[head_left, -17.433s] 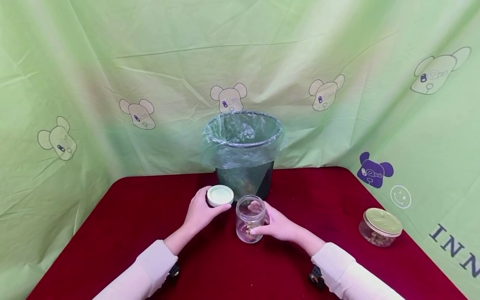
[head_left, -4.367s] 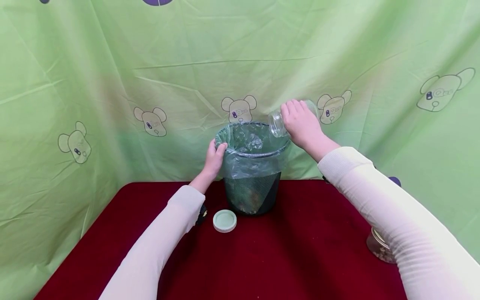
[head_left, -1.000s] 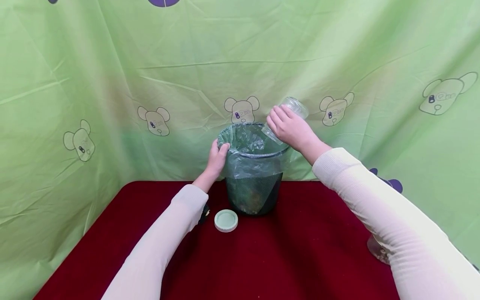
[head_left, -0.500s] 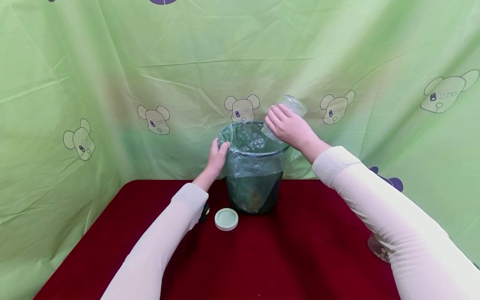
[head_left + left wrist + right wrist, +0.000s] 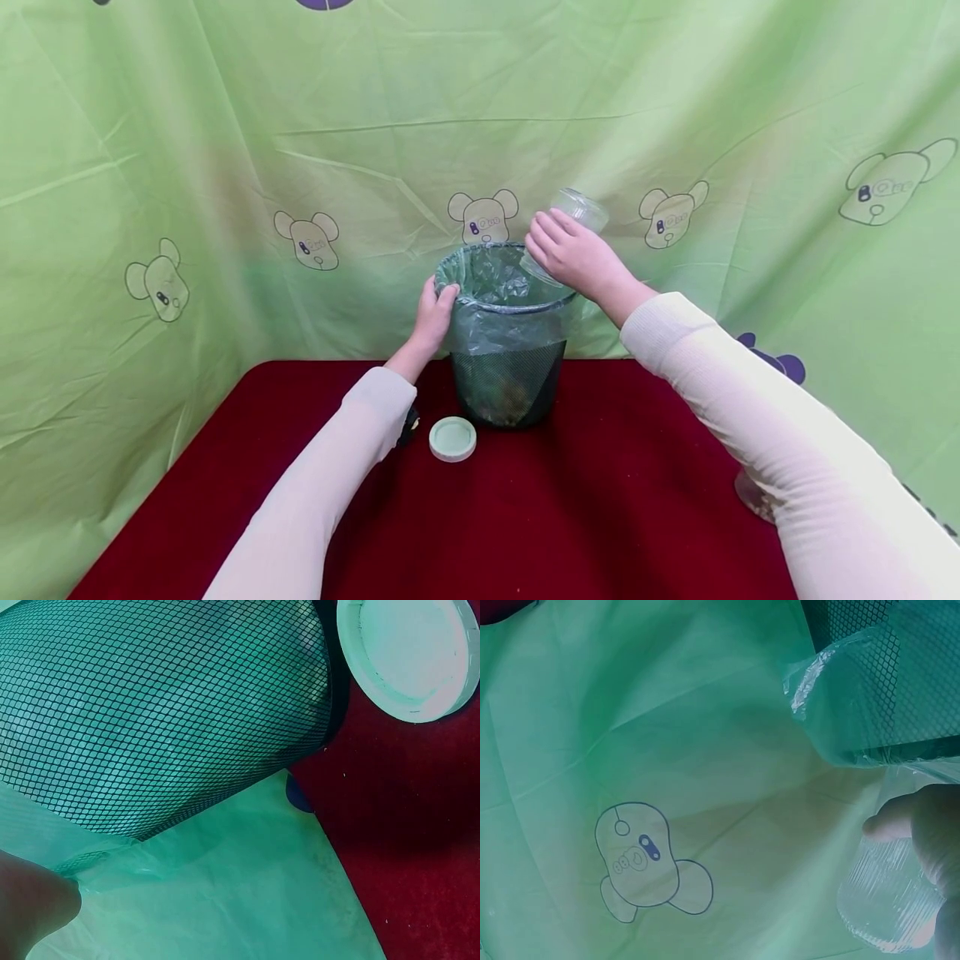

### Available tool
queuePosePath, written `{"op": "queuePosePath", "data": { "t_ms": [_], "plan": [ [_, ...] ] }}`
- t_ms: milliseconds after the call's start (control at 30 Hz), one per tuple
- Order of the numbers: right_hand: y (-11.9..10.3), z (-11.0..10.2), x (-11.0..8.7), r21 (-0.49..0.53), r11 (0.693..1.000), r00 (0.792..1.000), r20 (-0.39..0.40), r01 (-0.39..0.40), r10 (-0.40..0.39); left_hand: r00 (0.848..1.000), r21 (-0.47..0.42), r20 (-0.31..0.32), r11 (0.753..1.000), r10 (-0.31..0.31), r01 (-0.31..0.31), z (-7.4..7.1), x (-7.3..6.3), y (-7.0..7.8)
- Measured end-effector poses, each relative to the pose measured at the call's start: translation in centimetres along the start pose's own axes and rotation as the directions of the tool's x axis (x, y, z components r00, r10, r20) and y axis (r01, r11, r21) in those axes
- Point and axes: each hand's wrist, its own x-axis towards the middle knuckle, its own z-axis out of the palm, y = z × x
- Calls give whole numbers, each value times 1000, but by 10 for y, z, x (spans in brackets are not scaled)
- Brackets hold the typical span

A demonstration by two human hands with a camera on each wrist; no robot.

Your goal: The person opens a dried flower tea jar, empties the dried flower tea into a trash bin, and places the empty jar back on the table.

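While the left hand (image 5: 435, 313) grips the bin (image 5: 510, 383), the right hand (image 5: 576, 257) holds a jar (image 5: 583, 210) tilted into it.

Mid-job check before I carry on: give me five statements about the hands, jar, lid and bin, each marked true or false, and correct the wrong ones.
1. The right hand grips a clear jar. True.
2. That jar stands upright. False: it is tilted, mouth end toward the bin.
3. The pale lid lies on the red tabletop. True.
4. The left hand pinches the lid. False: it grips the bin's edge.
5. The right sleeve partly hides another container. True.
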Motion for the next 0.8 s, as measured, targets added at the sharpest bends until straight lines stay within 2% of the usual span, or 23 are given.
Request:
{"op": "queuePosePath", "data": {
  "t_ms": [800],
  "plan": [
    [2,-8,7,-85,994,992,111,70,-60,1000,-12,7,1000,-21,21,0,-1,2]
  ]
}}
